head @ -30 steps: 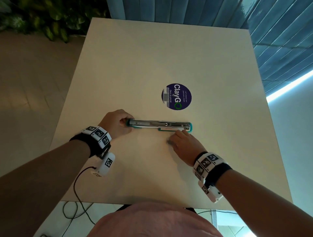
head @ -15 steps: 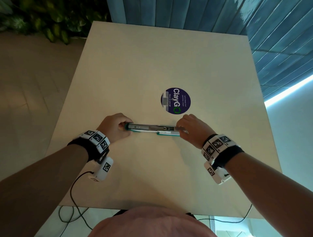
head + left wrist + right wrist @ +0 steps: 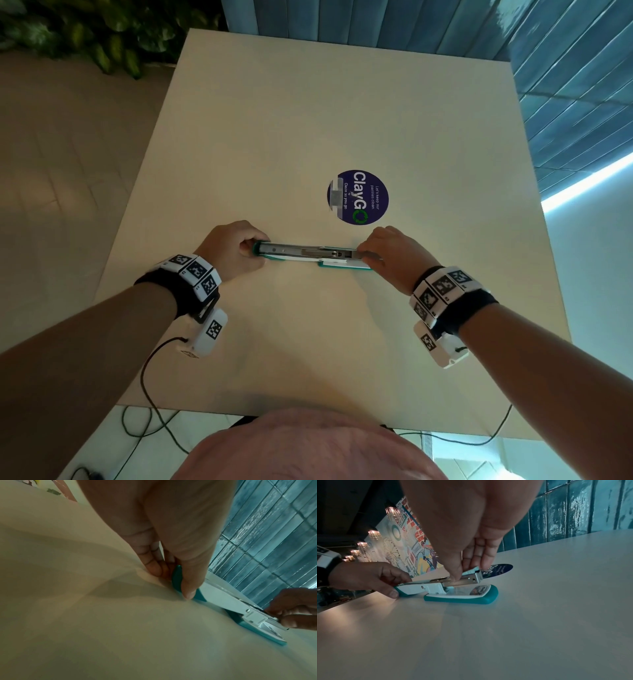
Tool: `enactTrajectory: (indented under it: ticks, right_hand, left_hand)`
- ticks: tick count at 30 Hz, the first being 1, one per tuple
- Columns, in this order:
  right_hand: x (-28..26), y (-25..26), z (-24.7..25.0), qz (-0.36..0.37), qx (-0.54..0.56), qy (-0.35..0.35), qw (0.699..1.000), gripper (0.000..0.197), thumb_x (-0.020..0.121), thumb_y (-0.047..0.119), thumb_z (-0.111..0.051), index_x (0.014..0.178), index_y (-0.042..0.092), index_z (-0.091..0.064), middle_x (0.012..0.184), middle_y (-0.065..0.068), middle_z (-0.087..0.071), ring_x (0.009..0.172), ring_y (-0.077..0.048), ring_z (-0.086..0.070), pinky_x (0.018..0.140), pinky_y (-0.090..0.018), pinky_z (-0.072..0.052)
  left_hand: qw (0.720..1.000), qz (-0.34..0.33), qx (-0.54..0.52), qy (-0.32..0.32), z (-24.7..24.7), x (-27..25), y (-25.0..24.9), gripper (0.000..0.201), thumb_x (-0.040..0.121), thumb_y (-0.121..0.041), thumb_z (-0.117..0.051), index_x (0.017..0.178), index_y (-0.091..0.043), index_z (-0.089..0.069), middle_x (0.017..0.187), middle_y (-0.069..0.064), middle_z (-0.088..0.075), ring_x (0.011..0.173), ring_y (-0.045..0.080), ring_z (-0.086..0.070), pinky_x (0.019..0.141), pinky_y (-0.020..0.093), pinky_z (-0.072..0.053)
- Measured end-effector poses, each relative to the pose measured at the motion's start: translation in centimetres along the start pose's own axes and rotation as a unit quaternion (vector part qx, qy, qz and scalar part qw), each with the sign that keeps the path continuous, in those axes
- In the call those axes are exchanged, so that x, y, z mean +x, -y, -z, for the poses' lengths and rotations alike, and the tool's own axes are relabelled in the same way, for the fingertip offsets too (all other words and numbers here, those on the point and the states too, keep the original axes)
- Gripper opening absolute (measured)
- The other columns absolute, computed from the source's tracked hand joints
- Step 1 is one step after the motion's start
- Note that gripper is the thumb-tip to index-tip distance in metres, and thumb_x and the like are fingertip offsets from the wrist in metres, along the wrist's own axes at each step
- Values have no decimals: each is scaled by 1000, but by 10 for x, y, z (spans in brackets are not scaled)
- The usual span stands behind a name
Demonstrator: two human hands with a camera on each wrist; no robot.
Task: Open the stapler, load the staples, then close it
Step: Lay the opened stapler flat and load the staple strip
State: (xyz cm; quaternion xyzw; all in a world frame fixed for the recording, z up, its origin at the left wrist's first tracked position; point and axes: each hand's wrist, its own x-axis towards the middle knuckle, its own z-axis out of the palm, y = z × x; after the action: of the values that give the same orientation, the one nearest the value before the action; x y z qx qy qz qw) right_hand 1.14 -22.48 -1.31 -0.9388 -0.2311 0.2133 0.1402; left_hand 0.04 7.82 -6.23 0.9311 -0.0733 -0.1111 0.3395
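Since a second ago, the right hand [image 3: 390, 255] has shifted from the stapler's near side to its far right end, where thumb and fingers now pinch the metal staple channel. Folded out flat, the teal-and-white stapler [image 3: 310, 255] lies near the middle of the tabletop [image 3: 308, 120], long axis running 9 to 3 o'clock, teal base [image 3: 462, 598] beneath the right half. At the 9 o'clock end the left hand [image 3: 233, 251] grips the teal cover. A round sticker [image 3: 359, 198] (reading "ClayGO, Clean as you go") sits at 1 o'clock.
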Motion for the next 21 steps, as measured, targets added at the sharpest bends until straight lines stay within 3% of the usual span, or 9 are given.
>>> enactTrajectory:
  ticks: [3,8,12,15,18,21]
  right_hand:
    - [1,-1,-1,2,8,-7,1000,28,95,19,-38,112,18,-60,99,-9,-60,94,-21,-49,81,-34,-45]
    - [-3,-6,-10,-22,65,-38,997,31,87,18,-55,118,16,-55,108,-8,-59,102,-21,-49,89,-35,-45]
    - [-9,-17,-19,-53,113,-88,988,56,76,24,-69,126,19,-45,119,-3,-52,107,-19,-47,93,-33,-44]
    - [-12,-26,-23,-93,121,-70,986,67,70,23,-74,127,17,-41,121,-5,-49,108,-21,-47,95,-37,-46]
    - [-12,-30,-28,-96,135,-76,983,49,72,19,-72,115,15,-51,111,-6,-51,95,-20,-52,88,-41,-51]
    - [-13,-29,-33,-86,159,-107,978,41,79,16,-66,115,17,-47,112,-5,-51,89,-15,-52,80,-30,-49]
  left_hand:
    - [1000,2,1,0,0,0,0,32,64,-13,-77,93,-22,-70,90,0,-67,82,17,-62,76,29,-50]
    - [1000,5,2,-1,-1,1,2,32,63,-13,-77,93,-23,-69,89,-3,-67,81,14,-61,71,17,-45]
    - [1000,2,2,1,0,0,0,33,63,-12,-77,94,-22,-69,89,-1,-67,81,16,-61,74,24,-48]
    - [1000,2,7,5,1,1,-1,32,64,-13,-77,94,-22,-69,90,-1,-67,81,16,-61,75,29,-50]
    - [1000,3,9,13,1,2,-1,32,65,-14,-77,94,-24,-69,89,-2,-66,81,14,-61,76,29,-50]
    - [1000,13,-1,15,1,0,0,32,65,-14,-78,93,-27,-68,90,-4,-66,84,13,-62,77,24,-49]
